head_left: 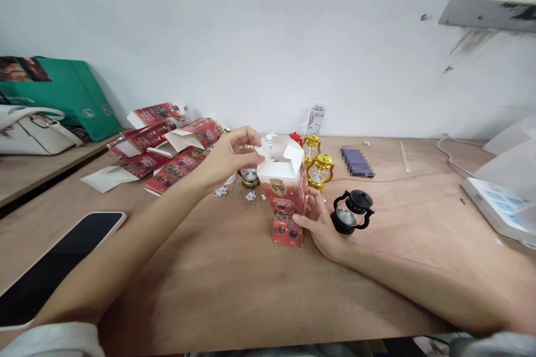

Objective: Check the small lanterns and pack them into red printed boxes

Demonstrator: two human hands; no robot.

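A small red printed carton [286, 195] stands upright on the wooden table [226, 273] with its white top flaps open. My right hand [320, 222] grips its lower right side, fingers wrapped round it. My left hand [233, 153] hovers at the carton's top left, fingers pinched on a white flap. A black toy lantern [350, 211] lies just right of my right hand. Two gold lanterns [319, 170] stand behind the carton. Another small lantern [250, 177] sits behind my left hand.
Several flat red cartons [167, 145] pile at the back left. A phone [50, 265] lies at the near left. A water bottle [315, 118] stands by the wall. A green bag [62, 95] and a white handbag [33, 131] sit far left. White boxes [500, 203] lie at the right edge.
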